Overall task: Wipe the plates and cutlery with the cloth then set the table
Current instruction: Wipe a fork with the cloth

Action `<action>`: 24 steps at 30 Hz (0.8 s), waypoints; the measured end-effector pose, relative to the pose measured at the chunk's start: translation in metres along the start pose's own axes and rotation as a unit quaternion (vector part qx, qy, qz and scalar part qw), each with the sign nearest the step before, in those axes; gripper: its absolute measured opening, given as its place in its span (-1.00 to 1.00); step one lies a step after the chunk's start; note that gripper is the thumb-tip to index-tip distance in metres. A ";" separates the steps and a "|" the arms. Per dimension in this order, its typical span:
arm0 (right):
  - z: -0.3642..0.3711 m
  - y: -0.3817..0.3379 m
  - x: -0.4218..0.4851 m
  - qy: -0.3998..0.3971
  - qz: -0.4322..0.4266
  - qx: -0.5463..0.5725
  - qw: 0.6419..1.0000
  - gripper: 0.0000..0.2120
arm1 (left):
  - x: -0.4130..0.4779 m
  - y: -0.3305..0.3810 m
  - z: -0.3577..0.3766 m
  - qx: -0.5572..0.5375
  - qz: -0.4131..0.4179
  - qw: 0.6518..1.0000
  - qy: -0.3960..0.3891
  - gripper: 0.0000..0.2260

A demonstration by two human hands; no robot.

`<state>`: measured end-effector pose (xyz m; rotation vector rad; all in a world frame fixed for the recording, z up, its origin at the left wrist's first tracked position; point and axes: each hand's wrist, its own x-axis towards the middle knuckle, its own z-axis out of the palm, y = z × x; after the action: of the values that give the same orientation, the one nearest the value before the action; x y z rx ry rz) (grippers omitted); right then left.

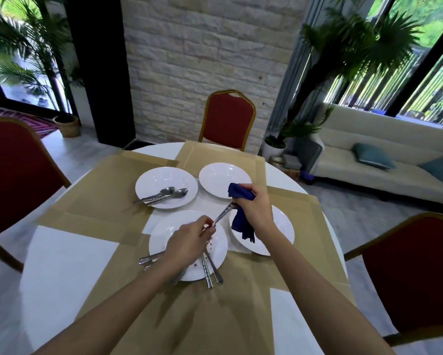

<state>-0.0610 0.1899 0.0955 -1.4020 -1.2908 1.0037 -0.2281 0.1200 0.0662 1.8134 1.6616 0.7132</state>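
**Cutlery wiping in progress, the setting not begun**

The left hand (189,242) pinches one cutlery piece (221,213) by its handle; the right hand's (253,208) grip presses the blue cloth (240,221) around its other end. Three spoons (164,194) lie on the far-left plate (166,187), seemingly wiped. More cutlery (210,271) waits on the near plate (188,245) by the counter's (61,272) near edge. The four plates stay grouped.

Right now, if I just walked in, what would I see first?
Two bare hands in the middle: the right hand wraps a dark blue cloth around one end of a piece of cutlery, while the left hand pinches its other end. Under them sit four white plates on a round table; the far left one holds spoons. Red chairs stand around.
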 end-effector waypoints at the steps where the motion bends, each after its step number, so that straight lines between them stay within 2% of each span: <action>1: 0.002 0.001 0.000 0.021 -0.001 -0.008 1.000 -0.65 | -0.001 0.001 0.001 0.051 -0.001 0.997 0.056 -0.85; 3: 0.006 0.000 -0.003 0.039 -0.007 -0.008 0.999 -0.63 | 0.000 0.004 0.003 0.120 0.022 0.988 0.099 -0.79; 5: 0.009 -0.002 -0.008 0.024 -0.034 -0.012 0.999 -0.62 | 0.004 0.005 0.003 0.138 0.030 0.984 0.112 -0.84; 7: 0.008 -0.003 -0.014 -0.042 -0.074 -0.045 0.995 -0.62 | 0.011 -0.001 -0.001 0.049 0.017 0.992 0.111 -0.83; 9: 0.004 0.000 -0.018 -0.126 -0.095 -0.111 0.981 -0.63 | 0.016 -0.006 -0.006 -0.039 0.007 0.998 0.048 -0.79; 10: 0.003 0.005 -0.019 -0.142 -0.106 -0.136 0.975 -0.63 | 0.016 -0.006 -0.008 -0.068 0.006 0.998 0.009 -0.77; 11: 0.002 0.008 -0.019 -0.134 -0.116 -0.143 0.974 -0.63 | 0.015 -0.007 -0.009 -0.096 0.004 0.995 -0.022 -0.75; 13: 0.000 0.010 -0.019 -0.056 -0.105 -0.114 0.986 -0.63 | 0.010 -0.011 -0.007 -0.127 0.000 0.991 -0.045 -0.74; 15: -0.002 0.008 -0.016 0.019 -0.069 -0.074 0.995 -0.66 | 0.009 -0.019 -0.004 -0.098 -0.010 0.995 -0.023 -0.76; 16: -0.003 0.008 -0.013 0.032 -0.059 -0.069 0.995 -0.68 | 0.009 -0.024 -0.002 -0.056 -0.013 0.998 0.006 -0.78; 18: -0.002 0.007 -0.012 0.022 -0.046 -0.059 0.997 -0.70 | 0.008 -0.029 0.002 0.009 -0.014 0.998 0.064 -0.82; 22: 0.004 0.003 -0.020 -0.041 -0.023 -0.013 0.999 -0.74 | 0.010 -0.037 0.008 -0.038 -0.020 0.997 0.064 -0.77; 24: 0.004 0.004 -0.023 -0.077 -0.013 -0.024 0.997 -0.72 | 0.013 -0.045 0.009 -0.007 -0.020 0.996 0.083 -0.79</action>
<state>-0.0668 0.1672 0.0904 -1.3609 -1.4505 1.0865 -0.2517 0.1350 0.0283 1.7477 1.7885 0.8768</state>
